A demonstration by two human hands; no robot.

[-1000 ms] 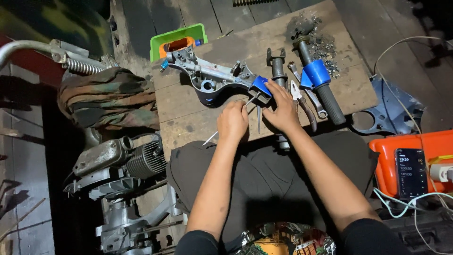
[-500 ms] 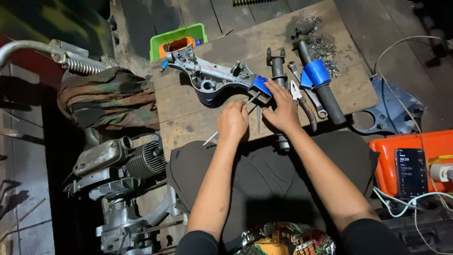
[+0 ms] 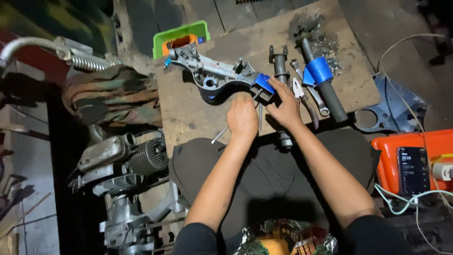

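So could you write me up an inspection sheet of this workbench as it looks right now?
Surface: worn wooden board, stained, with loose metal bits at the far corner.
Job's things: grey metal bracket assembly with a blue part at its near end; thin metal rod between the hands.
Clutter: pliers, spanner, blue-collared black shaft, green tray.
Grippers: left hand flat on the board; right hand touches the blue part; grip unclear.
Cables: white leads beside the phone on the orange case.
Surroundings: engine parts, camouflage cloth.
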